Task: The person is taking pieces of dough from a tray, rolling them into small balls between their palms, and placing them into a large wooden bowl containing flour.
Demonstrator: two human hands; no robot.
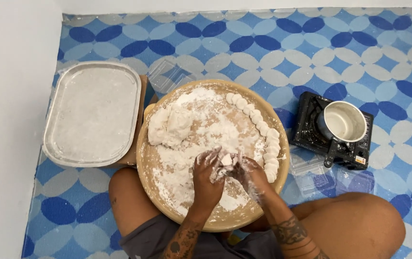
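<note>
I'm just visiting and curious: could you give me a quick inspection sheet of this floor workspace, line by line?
Surface: blue patterned floor mat, person sitting on it.
Job's things: round wooden tray dusted with flour; big dough lump at its left; row of small dough pieces along its right rim; small dough piece between both hands.
Clutter: metal tray, floured, at left; clear plastic containers beside the wooden tray.
Grippers: left hand and right hand, floury, pressed around the small piece.
Cables: nothing seen.
Surroundings: portable stove with an empty pot; white wall at left.
</note>
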